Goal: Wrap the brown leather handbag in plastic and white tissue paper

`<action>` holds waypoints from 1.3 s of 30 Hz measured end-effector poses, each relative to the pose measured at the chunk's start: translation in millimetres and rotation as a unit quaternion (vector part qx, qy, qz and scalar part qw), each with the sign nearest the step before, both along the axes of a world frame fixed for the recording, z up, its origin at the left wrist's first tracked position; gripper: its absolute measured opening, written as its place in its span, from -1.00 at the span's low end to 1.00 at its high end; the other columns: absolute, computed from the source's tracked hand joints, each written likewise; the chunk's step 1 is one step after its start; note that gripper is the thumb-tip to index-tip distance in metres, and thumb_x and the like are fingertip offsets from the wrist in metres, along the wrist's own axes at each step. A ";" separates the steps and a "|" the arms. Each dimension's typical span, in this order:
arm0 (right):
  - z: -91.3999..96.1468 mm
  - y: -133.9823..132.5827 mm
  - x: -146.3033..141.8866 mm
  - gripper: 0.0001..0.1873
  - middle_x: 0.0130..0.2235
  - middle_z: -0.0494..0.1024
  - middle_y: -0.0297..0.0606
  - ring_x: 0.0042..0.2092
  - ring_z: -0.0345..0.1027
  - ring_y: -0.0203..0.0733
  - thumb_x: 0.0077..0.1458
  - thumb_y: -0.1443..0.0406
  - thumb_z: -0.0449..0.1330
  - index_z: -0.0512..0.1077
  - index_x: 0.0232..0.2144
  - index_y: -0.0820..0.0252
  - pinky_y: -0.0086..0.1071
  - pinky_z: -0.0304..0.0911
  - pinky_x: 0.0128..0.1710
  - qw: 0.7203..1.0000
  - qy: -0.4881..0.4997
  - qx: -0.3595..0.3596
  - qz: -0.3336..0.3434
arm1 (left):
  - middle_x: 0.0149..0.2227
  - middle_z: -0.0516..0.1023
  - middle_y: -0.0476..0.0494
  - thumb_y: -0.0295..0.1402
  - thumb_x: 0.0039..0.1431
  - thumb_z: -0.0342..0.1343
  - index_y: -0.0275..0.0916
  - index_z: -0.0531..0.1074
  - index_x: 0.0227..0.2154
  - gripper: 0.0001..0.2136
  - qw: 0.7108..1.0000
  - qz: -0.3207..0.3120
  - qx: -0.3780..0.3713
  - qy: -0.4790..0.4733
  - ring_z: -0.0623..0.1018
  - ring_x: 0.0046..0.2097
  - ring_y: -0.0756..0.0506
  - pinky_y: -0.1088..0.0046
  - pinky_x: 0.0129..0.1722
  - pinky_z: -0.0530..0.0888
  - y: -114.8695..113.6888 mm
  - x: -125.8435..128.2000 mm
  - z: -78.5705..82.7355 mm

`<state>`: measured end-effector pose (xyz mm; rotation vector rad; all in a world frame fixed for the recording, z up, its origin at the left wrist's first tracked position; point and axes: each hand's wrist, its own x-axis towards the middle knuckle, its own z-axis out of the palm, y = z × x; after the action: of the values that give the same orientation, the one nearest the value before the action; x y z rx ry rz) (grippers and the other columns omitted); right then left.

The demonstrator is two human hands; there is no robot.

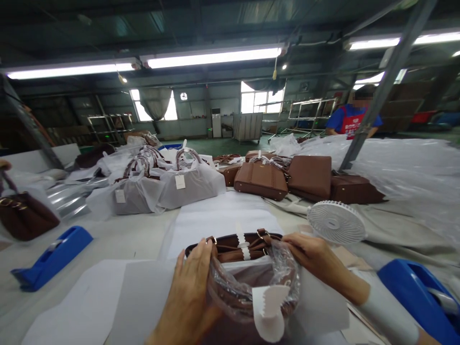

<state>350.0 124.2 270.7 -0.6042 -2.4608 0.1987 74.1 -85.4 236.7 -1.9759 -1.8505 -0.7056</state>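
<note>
Factory hall, packing table [136, 235]: a brown handbag [233, 243] sits at 6 o'clock, between both hands.
The left hand [192, 292] lies flat, fingers nearly straight, pressing the bag's end. The right hand [314, 256] curls its fingers onto the film-wrapped handle [233, 294]. Steady, even pressure should keep the film snug.

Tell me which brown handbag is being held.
The nearest handbag, gripped by the left hand and right hand; the other bags lie farther back.
</note>
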 end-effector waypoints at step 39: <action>59.0 -28.0 15.9 -0.20 0.15 0.50 -0.07 0.07 0.48 0.23 0.02 -0.06 0.37 0.34 0.24 0.10 -0.03 0.53 -0.05 0.997 -0.062 -0.040 -0.011 | -0.15 0.63 -0.08 -0.16 0.02 0.27 -0.10 0.42 -0.04 -0.58 0.921 -0.089 -0.294 -0.241 0.61 -0.16 -0.21 0.39 -0.23 0.50 73.9 -39.8 50.1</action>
<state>365.9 96.2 329.7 -0.6967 -2.5737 0.2592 34.3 -11.5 286.8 -2.5452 -2.4080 -0.8138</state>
